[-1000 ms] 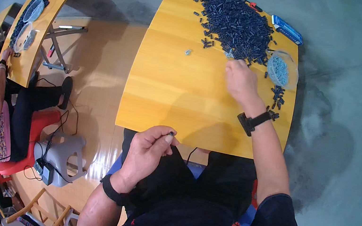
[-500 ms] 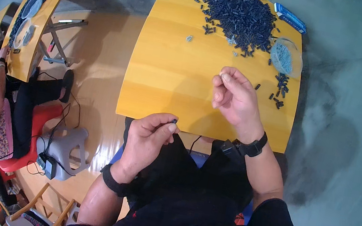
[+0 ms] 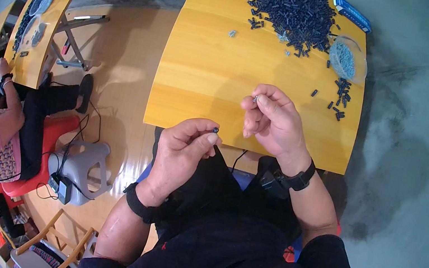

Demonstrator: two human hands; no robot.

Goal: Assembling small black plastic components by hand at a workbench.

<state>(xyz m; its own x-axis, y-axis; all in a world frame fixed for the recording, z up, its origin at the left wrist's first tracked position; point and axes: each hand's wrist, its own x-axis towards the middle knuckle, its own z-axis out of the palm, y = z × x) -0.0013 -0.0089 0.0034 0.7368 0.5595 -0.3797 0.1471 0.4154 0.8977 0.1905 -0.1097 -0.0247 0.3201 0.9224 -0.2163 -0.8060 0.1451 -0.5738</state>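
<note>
The right hand [image 3: 280, 121] has just come back from the edge of the pile [image 3: 291, 16] of black bits, and now it is near the left hand [image 3: 180, 151]. The two hands do not touch. The right thumb and finger pinch a tiny silver bit [image 3: 255, 99]. The left thumb and finger pinch one small black bit [image 3: 215, 130], just as they did a second ago, at the near edge of the yellow table [image 3: 201, 75]. So each hand now has one part, and the two parts are close but apart.

The tub [image 3: 362, 71] of silver bits sits to the right of the pile, with some loose black bits [image 3: 342, 90] near it. A few silver bits [image 3: 232, 33] lie to the left, away from the pile.

Some things are hard to see. The fingers cover most of the black bit, so only its dark end shows. The silver bit is so small (just a speck, really) that I can't tell its shape. The top of the pile and the far side of the table are cut off.
</note>
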